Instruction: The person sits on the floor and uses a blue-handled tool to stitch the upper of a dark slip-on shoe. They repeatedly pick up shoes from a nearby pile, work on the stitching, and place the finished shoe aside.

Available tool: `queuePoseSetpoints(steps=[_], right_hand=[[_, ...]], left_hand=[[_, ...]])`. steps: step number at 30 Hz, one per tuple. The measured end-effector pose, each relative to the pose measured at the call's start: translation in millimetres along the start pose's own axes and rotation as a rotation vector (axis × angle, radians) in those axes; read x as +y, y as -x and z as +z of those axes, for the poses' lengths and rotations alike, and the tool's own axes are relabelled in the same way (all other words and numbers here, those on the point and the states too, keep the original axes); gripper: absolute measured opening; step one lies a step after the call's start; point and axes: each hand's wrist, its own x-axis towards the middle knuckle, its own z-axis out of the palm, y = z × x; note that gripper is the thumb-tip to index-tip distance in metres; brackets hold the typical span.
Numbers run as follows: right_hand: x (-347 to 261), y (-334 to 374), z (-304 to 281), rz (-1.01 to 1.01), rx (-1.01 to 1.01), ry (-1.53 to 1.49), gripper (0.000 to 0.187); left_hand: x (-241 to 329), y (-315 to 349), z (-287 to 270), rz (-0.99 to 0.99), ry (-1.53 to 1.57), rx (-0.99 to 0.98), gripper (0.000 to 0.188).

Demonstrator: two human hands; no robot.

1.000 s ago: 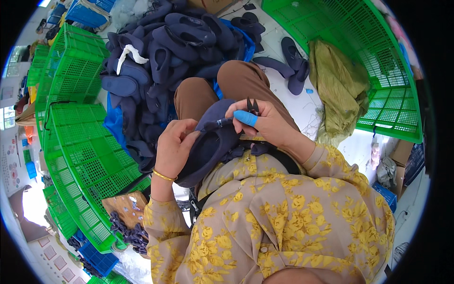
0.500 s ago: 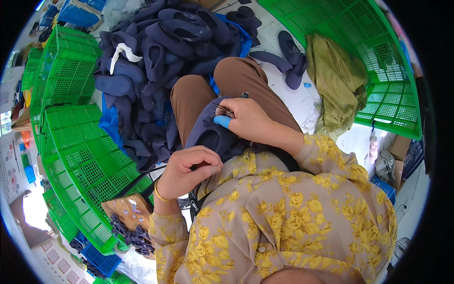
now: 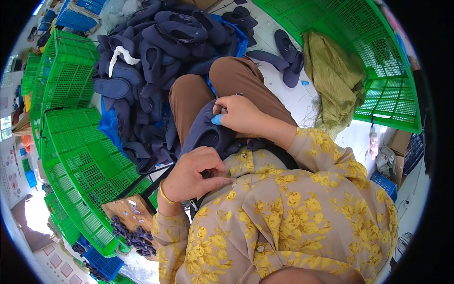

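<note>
Left hand [image 3: 195, 174]: half curled, thumb apart from the bent fingers, at the near end of the shoe; whether it grips anything cannot be told.
Right hand [image 3: 243, 115]: fingers folded in over the shoe's far part, around a small dark tool [image 3: 240, 94], mostly hidden; blue wrap [image 3: 216, 119] on one digit.
Far left of both: green mesh crates [image 3: 90, 161].
Below, left of the left hand: wooden board [image 3: 118, 208] bearing dark scraps [image 3: 132, 234].
Beyond the left hand: heaped navy shoes [image 3: 156, 52] on blue sheeting [image 3: 111, 125].
Between the hands: navy shoe [image 3: 197, 130], on the brown-trousered lap [image 3: 189, 97].
Beyond the right hand: loose shoes [image 3: 288, 57] on pale floor [image 3: 295, 102].
Right of it: olive cloth [image 3: 331, 75], another green crate [image 3: 390, 97], then a cardboard box [image 3: 400, 142].
</note>
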Motion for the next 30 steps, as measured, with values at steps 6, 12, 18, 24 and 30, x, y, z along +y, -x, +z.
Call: queuePoseSetpoints(steps=[6, 12, 18, 24, 30], right_hand=[[12, 10, -9, -0.076, -0.068, -0.456, 0.017], [19, 50, -30, 0.022, -0.089, -0.995, 0.010], [35, 61, -19, 0.039, -0.082, -1.112, 0.010], [33, 60, -19, 0.035, -0.079, -1.080, 0.009], [32, 72, -33, -0.036, 0.002, -1.138, 0.008]], left_hand=[[1, 10, -6, -0.087, 0.015, 0.130, 0.011], [-11, 37, -24, -0.256, 0.083, 0.168, 0.006], [-16, 29, -14, -0.284, 0.273, 0.540, 0.011], [-26, -22, -15, -0.460, -0.062, 0.609, 0.036], [-56, -49, 1, -0.356, -0.093, 0.508, 0.028]])
